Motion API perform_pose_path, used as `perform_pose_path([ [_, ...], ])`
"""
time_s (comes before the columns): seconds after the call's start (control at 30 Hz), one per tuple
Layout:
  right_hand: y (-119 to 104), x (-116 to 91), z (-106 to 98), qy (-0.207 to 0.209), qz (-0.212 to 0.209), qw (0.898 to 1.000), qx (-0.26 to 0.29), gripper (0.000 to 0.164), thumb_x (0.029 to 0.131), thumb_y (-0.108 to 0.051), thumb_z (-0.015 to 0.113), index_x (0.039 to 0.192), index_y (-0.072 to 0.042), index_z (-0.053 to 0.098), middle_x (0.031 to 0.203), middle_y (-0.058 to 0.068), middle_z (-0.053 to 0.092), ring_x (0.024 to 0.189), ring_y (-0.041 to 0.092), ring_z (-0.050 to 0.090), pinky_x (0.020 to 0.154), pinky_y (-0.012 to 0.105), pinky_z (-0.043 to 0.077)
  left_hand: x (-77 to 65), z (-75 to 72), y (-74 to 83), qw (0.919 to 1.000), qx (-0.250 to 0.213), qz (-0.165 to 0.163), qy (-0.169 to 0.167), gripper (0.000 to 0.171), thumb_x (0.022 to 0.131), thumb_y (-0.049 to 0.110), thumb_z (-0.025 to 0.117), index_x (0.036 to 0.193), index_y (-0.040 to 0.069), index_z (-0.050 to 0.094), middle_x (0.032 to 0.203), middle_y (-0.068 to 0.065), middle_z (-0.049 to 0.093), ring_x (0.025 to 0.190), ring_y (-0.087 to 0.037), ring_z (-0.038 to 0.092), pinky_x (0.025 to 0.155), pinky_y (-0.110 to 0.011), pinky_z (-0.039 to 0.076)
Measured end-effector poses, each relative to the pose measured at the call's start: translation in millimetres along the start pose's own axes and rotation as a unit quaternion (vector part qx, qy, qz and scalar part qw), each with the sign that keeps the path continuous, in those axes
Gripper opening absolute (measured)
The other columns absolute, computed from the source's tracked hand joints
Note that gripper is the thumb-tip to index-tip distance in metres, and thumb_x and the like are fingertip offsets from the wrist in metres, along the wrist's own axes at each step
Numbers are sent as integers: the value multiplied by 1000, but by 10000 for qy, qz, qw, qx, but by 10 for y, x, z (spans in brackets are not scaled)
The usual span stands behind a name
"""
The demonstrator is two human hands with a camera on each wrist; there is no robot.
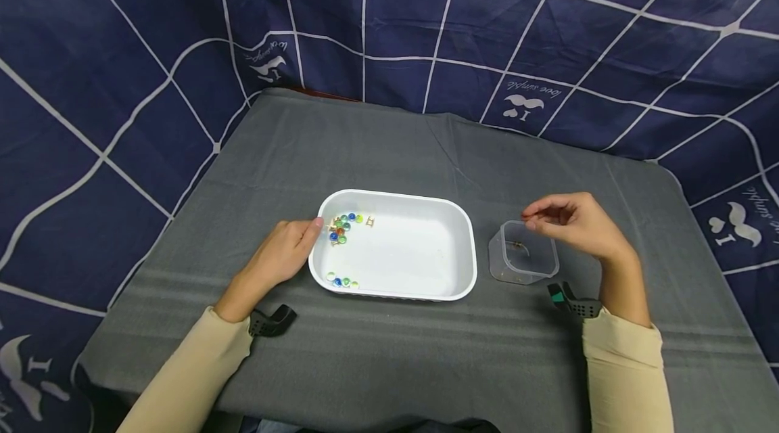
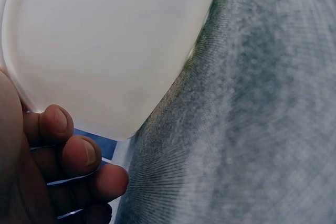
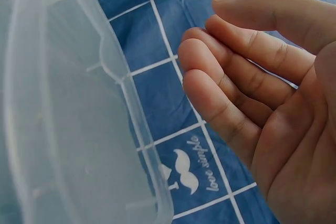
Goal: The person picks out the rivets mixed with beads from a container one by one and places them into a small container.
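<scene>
My left hand (image 1: 286,250) grips the left end of a white rectangular tray (image 1: 420,291), thumb over the rim and fingers curled at its outer wall. Inside the tray, coloured glass marbles (image 1: 345,226) cluster near that end with small gold-coloured pieces (image 1: 370,221) among them. A short row of marbles (image 1: 346,282) lies along the near wall. Over the far rim of a clear plastic container (image 1: 498,264) hovers my right hand (image 1: 575,223), fingers loosely bent. No object shows between its fingertips in the right wrist view. A few small gold-coloured bits (image 1: 516,244) lie in the container.
Grey cloth (image 1: 377,365) covers the table under the tray and container. A dark blue curtain (image 1: 402,7) with white grid lines hangs behind and at the sides. Each wrist wears a black strap mount, the left mount (image 1: 272,322) close to the cloth.
</scene>
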State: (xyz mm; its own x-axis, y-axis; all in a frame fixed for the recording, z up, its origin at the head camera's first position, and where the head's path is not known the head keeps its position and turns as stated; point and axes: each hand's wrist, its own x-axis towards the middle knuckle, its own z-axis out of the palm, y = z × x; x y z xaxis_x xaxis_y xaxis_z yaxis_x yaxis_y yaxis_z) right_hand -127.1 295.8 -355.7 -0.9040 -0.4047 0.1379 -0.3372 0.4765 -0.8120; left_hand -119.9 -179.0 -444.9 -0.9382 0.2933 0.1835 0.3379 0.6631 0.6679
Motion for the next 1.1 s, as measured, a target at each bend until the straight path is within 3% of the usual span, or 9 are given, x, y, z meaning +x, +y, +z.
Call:
perform_pose_path([
  [0.23,-72,71,25,-203,-236,9995,71,16,83,16,67,98,10,69,88,7,72,77,8,68,66,21,54,-1,-2,7,10000,-12,-7,-10,42,107,23,42,87,-1,70,79,-14,68,69,-22,59,63,-43,48],
  [0.47,-127,167,69,-350,-404,9985,151,14,84,14,68,98,10,69,88,12,71,78,12,68,68,22,54,-2,-9,9,10000,-1,7,-23,43,107,23,42,83,1,69,75,-12,66,66,-22,57,61,-41,47],
  [0.63,-172,247,124,-471,-536,9973,157,13,84,14,68,97,9,69,88,9,71,77,12,68,69,22,54,0,-16,15,10000,-8,6,-42,43,107,23,42,80,2,68,72,-11,64,65,-21,56,59,-39,45],
  [1.1,-298,463,283,-655,-628,9958,143,13,85,11,69,97,7,71,90,10,72,77,14,68,68,25,53,-4,-11,5,10000,-43,6,-33,43,107,24,41,86,0,70,76,-12,66,66,-21,57,60,-40,47],
])
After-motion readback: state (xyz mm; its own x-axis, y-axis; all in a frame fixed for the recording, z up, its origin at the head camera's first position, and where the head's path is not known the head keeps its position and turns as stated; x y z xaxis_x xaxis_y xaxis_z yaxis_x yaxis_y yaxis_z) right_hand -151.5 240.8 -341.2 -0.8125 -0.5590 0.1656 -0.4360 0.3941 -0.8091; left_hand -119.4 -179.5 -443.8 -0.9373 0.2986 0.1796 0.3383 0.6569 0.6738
